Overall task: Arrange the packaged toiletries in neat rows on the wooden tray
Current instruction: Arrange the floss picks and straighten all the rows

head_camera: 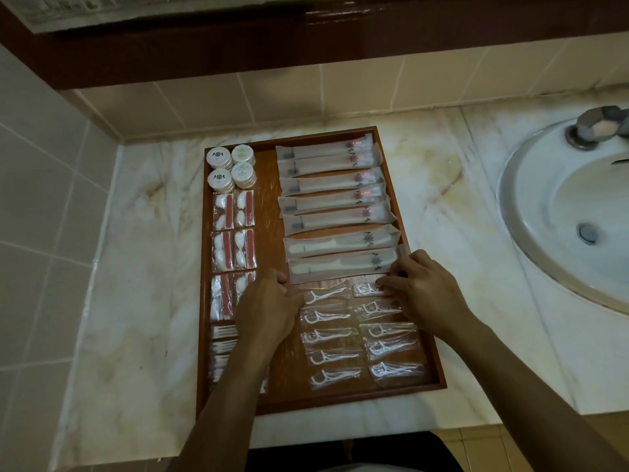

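While I squared the floss pick packets (332, 335) at five o'clock on the wooden tray (423, 321), my right hand (427, 289) pinched the top packet of the right column and my left hand (269, 308) rested with curled fingers at the left column's top edge, its grip on anything unclear. Nudging each packet flush under the comb sleeves (340, 253) seemed best, edges parallel and gaps even. Toothbrush sleeves (328, 185) lay at twelve, soaps (231, 168) at eleven, and the marble bench (136, 267) lay around.

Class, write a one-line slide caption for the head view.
Both hands, left hand and right hand, straighten floss-pick packets on the wooden tray.
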